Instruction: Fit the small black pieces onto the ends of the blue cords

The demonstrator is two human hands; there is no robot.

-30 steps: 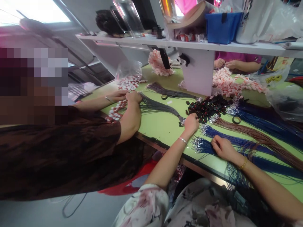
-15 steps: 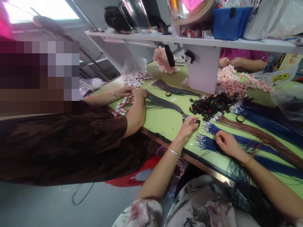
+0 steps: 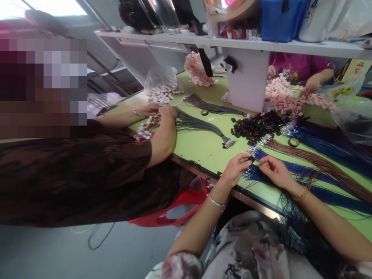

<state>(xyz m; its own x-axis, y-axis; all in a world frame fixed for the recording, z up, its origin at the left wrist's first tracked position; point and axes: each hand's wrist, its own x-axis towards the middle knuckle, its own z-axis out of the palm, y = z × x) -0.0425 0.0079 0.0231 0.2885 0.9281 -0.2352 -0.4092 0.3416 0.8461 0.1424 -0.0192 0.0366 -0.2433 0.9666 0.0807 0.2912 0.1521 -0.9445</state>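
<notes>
My left hand pinches a small black connector near the table's front edge. Just to its right, my right hand has its fingers curled together over the blue wires; whatever sits between its fingertips is too small to make out. Behind both hands lies a pile of black connectors. A bundle of brown wires runs off to the right. Grey wires with silver ends lie to the left.
A co-worker's arms reach over red and white pieces on the left. Another person's hand touches pink and white pieces at the back. A shelf crosses above the table, holding a blue bin.
My left hand has moved right, away from the grey bundle's end, with a black connector in its fingers. My right hand is now close beside it. The far person's hands have moved apart.
</notes>
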